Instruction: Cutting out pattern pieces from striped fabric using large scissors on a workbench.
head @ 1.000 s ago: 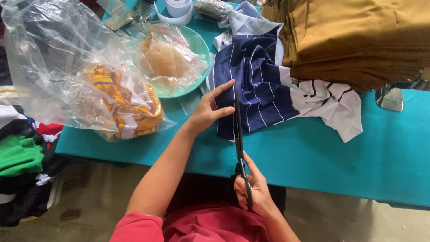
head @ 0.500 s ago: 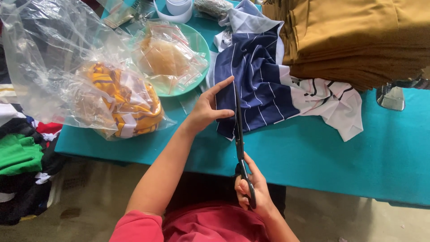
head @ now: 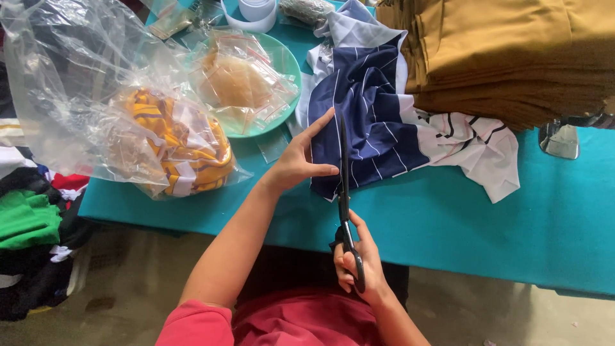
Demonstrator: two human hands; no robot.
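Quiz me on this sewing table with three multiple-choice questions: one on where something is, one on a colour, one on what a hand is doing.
1. Where does the folded tan cloth stack lie?
A. far right of the table
B. on the floor
C. inside a bag

2. What colour is the table?
A. red
B. teal
C. white

3. What is the right hand doing?
A. resting empty
B. holding a cup
C. gripping the scissors

Answers: 1 A, the stack sits at the table's upper right. 2 B, the bare top is teal. 3 C, its fingers wrap the handles, with the blades on the navy striped cloth beside the left hand.
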